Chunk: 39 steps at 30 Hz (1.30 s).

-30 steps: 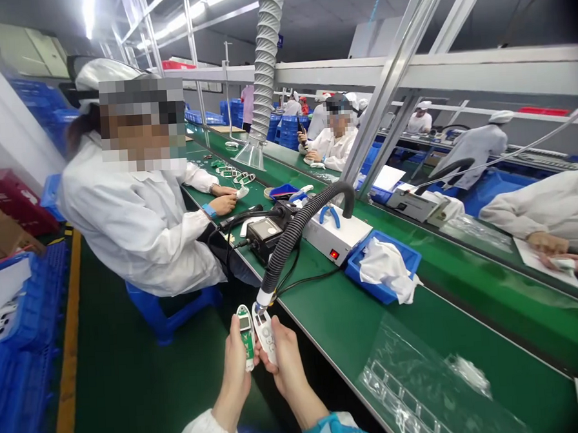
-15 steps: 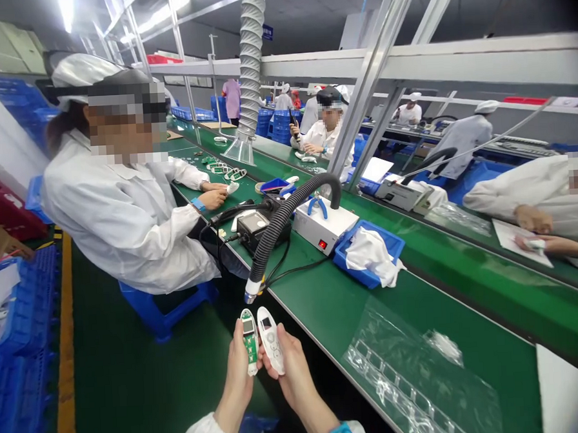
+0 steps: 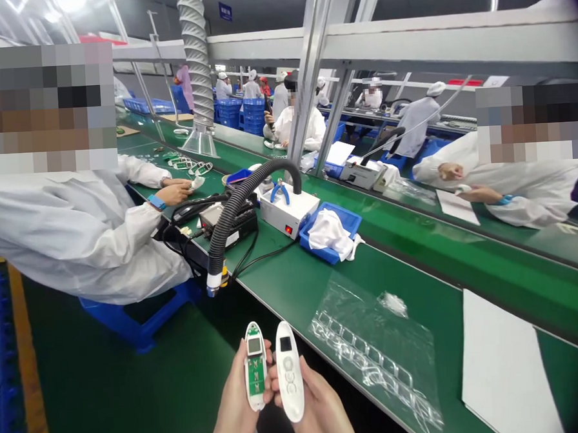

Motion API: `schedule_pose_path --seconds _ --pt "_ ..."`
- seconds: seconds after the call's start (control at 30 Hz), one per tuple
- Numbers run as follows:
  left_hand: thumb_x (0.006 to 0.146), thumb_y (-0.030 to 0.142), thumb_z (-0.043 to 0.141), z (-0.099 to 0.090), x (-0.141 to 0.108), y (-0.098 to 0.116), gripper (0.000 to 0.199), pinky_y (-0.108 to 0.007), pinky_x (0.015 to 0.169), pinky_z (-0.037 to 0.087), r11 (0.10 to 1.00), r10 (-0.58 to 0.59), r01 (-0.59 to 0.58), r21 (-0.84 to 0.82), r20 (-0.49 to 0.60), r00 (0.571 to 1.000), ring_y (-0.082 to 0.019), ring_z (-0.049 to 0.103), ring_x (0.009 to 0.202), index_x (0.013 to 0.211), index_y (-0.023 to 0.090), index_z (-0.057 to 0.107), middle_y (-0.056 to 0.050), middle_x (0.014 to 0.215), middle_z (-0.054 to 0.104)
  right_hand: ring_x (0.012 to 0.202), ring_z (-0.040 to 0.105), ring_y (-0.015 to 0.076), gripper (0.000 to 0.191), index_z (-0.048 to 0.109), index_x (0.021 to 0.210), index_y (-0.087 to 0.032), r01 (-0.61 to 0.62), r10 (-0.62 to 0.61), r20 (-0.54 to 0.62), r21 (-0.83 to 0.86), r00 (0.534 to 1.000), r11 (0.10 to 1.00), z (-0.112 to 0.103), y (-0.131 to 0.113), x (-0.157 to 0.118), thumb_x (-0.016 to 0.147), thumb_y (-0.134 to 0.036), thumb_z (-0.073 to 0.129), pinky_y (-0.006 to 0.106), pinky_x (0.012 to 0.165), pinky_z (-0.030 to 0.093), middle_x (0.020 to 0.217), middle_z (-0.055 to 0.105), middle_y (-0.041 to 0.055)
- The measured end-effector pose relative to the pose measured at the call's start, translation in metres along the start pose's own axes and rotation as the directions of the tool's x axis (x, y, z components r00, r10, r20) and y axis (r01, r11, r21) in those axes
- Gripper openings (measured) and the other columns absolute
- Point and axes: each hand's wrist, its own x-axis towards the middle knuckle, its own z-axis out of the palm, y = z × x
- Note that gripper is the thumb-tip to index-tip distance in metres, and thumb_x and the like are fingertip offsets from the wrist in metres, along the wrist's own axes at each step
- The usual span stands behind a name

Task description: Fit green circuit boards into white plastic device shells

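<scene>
My left hand is closed around a white half shell with a green circuit board and a small grey screen facing up. Right beside it, my right hand grips a white oval cover with a dark window and round buttons. Both pieces are held upright, side by side, in front of the bench edge. Above them hangs the end of a black ribbed hose.
On the green bench lie a clear plastic bag, white sheets, a blue basket with white cloth and a white box. A co-worker's sleeve is at the left; another person sits across at the right.
The view has swung right, so the bench items and the co-worker shift left. Both held pieces now appear lower and larger, still in my hands. The white sheets show more fully.
</scene>
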Motion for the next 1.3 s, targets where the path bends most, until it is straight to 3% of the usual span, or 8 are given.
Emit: schedule_pose_path --seconds 0.23,0.63,0.93,1.03,1.2,1.3 --pt "0.087 0.047 0.057 0.015 -0.005 -0.006 0.036 -0.021 0.041 0.041 1.0 -0.02 0.02 0.006 -0.013 1.0 -0.011 0.052 0.049 0.092 0.012 0.064 -0.003 0.071 0.059 0.073 0.064 0.0179 0.052 0.074 0.094 -0.002 -0.016 0.016 -0.007 0.059 1.0 0.998 -0.004 -0.008 -0.012 0.071 -0.049 0.079 0.024 0.065 0.05 0.085 0.072 0.0138" --pt "0.086 0.049 0.058 0.017 -0.002 -0.012 0.039 -0.021 0.041 0.04 0.999 -0.046 0.046 0.012 0.002 0.999 -0.01 0.053 0.049 0.095 0.012 0.065 -0.002 0.074 0.059 0.073 0.063 0.0181 0.048 0.076 0.09 -0.006 -0.009 0.011 -0.032 0.054 0.999 0.998 -0.003 -0.017 -0.021 0.069 -0.049 0.08 0.025 0.067 0.051 0.082 0.071 0.0116" --pt "0.087 0.05 0.057 0.022 -0.005 -0.017 0.04 -0.021 0.04 0.04 0.997 -0.061 0.061 0.04 -0.009 0.998 -0.01 0.052 0.048 0.095 0.012 0.066 -0.002 0.072 0.059 0.072 0.063 0.0177 0.055 0.075 0.094 -0.006 0.018 -0.017 -0.03 0.045 0.999 0.999 -0.005 -0.02 -0.023 0.069 -0.055 0.078 0.025 0.066 0.051 0.084 0.072 0.0119" --pt "0.084 0.05 0.061 0.022 -0.008 -0.014 0.042 -0.023 0.046 0.046 0.993 -0.005 0.005 0.118 0.001 1.0 -0.012 0.055 0.053 0.104 0.014 0.066 -0.002 0.075 0.061 0.074 0.063 0.0186 0.051 0.075 0.094 -0.008 0.061 -0.062 -0.032 -0.012 0.998 0.998 -0.009 -0.022 -0.025 0.073 -0.055 0.075 0.026 0.067 0.05 0.088 0.072 0.0126" --pt "0.071 0.046 0.077 0.03 -0.014 -0.007 0.045 -0.028 0.073 0.054 0.949 0.136 -0.113 0.294 -0.06 0.989 -0.023 0.066 0.088 0.104 0.016 0.069 -0.009 0.094 0.071 0.094 0.065 0.0253 0.052 0.071 0.11 -0.013 0.202 -0.244 -0.12 -0.284 0.962 0.937 -0.016 -0.017 -0.029 0.071 -0.046 0.08 0.031 0.078 0.052 0.104 0.071 0.0141" --pt "0.074 0.042 0.076 0.039 -0.019 -0.01 0.041 -0.03 0.074 0.053 0.916 0.15 -0.154 0.371 0.041 0.988 -0.026 0.066 0.092 0.106 0.018 0.067 -0.01 0.099 0.071 0.1 0.064 0.0309 0.057 0.069 0.114 -0.017 0.3 -0.36 -0.104 -0.371 0.927 0.879 -0.015 -0.011 -0.029 0.065 -0.042 0.085 0.04 0.086 0.051 0.105 0.072 0.0127"
